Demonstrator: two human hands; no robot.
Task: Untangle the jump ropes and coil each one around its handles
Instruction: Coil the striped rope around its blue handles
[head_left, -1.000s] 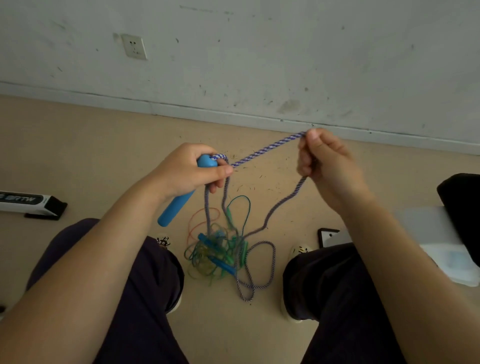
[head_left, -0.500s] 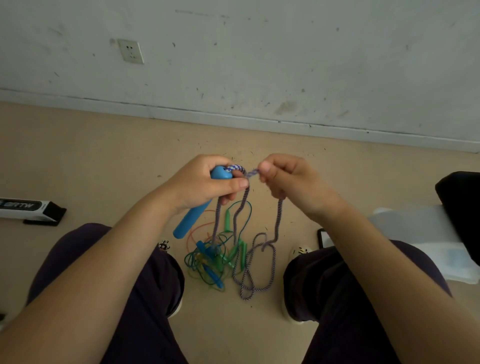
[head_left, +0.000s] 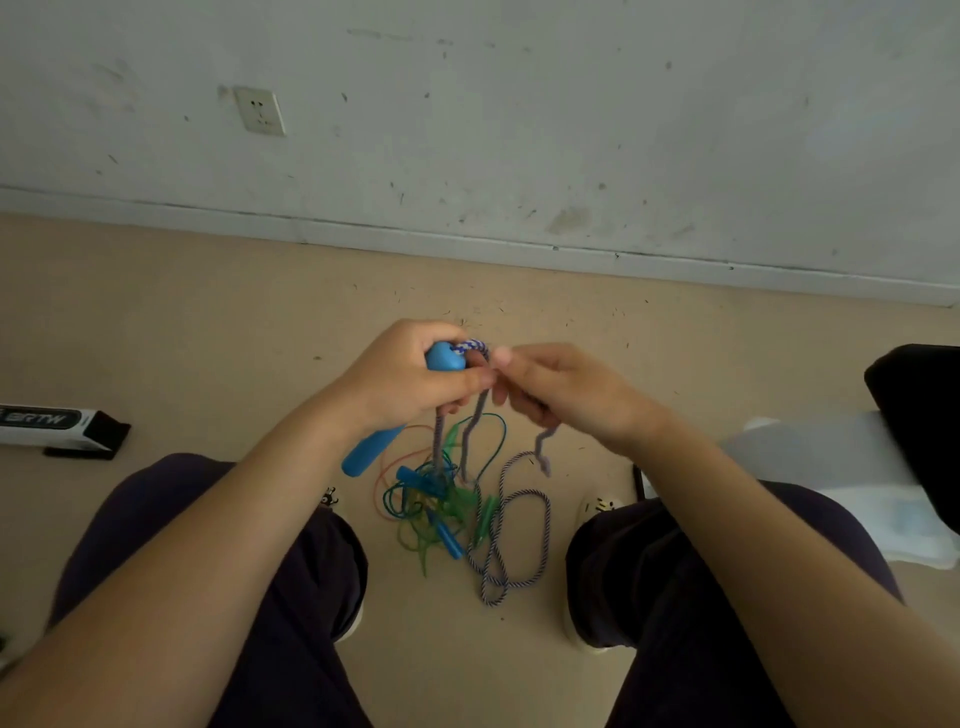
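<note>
In the head view, at mid-frame, the left hand (head_left: 410, 379) is curled tightly around the upper end of a blue handle (head_left: 371, 453); the thumb is pressed against the handle's rounded top. The handle's long axis is slanted, its free end pointing toward the lower left and its rope end toward the upper right. The purple-and-white braided rope (head_left: 514, 540) is seen emerging at the handle's top, looped there, and then hanging down in blurred strands to the floor, where it is laid in loose loops between the two knees. The right hand (head_left: 566, 395) is held just beside the left, fingertips almost touching it; its fingers are curled, and a strand of the braided rope is seen hanging below it, apparently pinched. A tangle of thin ropes (head_left: 431, 499), green, blue and orange, with small handles, is seen on the floor beneath the hands. At the left edge a black-and-white box (head_left: 57, 426) is lying; the letters "BRTW" can be read on it.
</note>
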